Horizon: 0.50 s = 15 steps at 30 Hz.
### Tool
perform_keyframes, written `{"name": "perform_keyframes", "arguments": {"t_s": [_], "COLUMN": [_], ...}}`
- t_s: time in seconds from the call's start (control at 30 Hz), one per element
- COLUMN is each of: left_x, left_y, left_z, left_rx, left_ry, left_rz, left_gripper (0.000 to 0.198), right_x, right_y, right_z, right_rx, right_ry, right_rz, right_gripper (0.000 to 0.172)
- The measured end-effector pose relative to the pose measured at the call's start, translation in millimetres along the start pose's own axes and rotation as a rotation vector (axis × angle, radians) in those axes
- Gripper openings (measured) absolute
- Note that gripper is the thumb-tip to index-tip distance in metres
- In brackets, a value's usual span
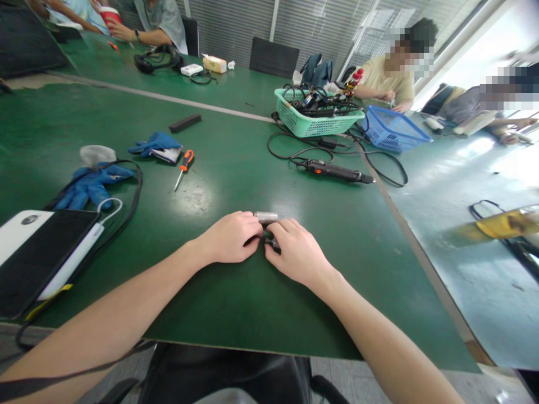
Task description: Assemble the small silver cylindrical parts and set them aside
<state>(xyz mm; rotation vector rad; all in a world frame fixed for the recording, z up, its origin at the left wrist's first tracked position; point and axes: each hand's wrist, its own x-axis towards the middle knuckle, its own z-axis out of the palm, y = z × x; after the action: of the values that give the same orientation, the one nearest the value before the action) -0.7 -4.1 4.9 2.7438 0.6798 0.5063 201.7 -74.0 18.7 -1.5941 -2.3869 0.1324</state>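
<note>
My left hand (236, 237) rests on the green table with its fingers curled and thumb drawn in; what lies under them is hidden. Close beside it, my right hand (297, 247) is closed round a small black part (273, 243), most of it covered by the fingers. Just beyond both hands lies a short silver metal cylinder (268, 216), its left end against my left fingertips. An orange-and-black screwdriver (185, 165) lies further off to the left. A black electric screwdriver (337, 171) with its cord lies beyond my right hand.
Blue gloves (95, 182) and a white-and-black device (46, 252) with cables lie at left. A dark bar (185, 123) sits behind. A green basket (318, 120) of cables and a blue basket (393, 129) stand at back right. Several people sit around the table.
</note>
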Motion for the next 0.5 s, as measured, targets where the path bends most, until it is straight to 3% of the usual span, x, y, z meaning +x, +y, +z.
{"name": "perform_keyframes", "arguments": {"t_s": [0.27,0.5], "left_x": [0,1], "left_y": [3,2], "left_z": [-0.7,-2.8], "left_rx": [-0.013,0.008], "left_ry": [0.003,-0.021], "left_rz": [0.042,0.021], "left_gripper": [0.013,0.010], "right_x": [-6,-2], "right_y": [-3,0], "right_z": [-7,2], "right_rx": [-0.051,0.093], "right_ry": [-0.078,-0.040], "right_rz": [0.055,-0.038], "right_gripper": [0.013,0.014]}}
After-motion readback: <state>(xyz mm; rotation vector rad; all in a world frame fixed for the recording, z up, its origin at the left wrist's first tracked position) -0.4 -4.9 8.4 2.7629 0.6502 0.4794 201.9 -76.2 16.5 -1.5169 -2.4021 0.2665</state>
